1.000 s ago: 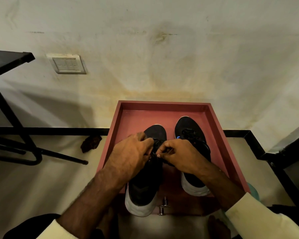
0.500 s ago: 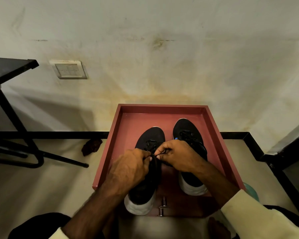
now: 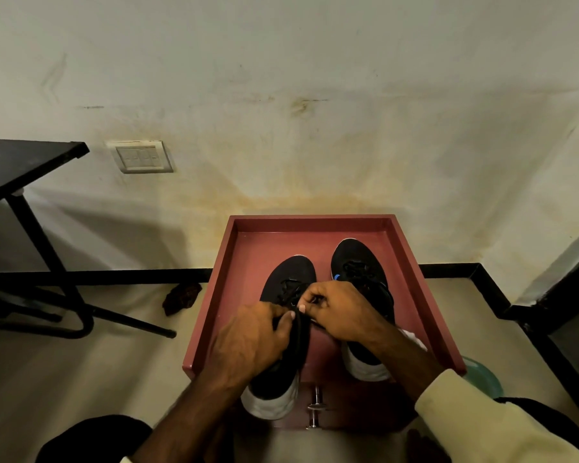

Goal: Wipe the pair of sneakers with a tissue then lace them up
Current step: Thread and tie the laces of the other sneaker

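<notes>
Black left sneaker (image 3: 291, 282) lies in a red tray (image 3: 221, 279), toe at twelve o'clock, heel at six by the near rim. Both hands meet over its throat, left hand (image 3: 248, 342) from seven o'clock and right hand (image 3: 341, 312) from four, each apparently pinching the lace (image 3: 286, 290), though shadow blurs it. Right sneaker (image 3: 358, 262) sits just beside at three; open room lies toward nine.

The left forearm (image 3: 188, 412) and right forearm (image 3: 405, 359), both bare, reached forward and angled inward until the hands nearly touched. The left hand (image 3: 248, 342) lay knuckles up, fingers curled, its thumb pinching a black lace (image 3: 291, 292). The right hand (image 3: 338, 312), just beyond it, pinched the lace with bent fingers. A pale sleeve (image 3: 465, 412) was pushed up the right arm.
</notes>
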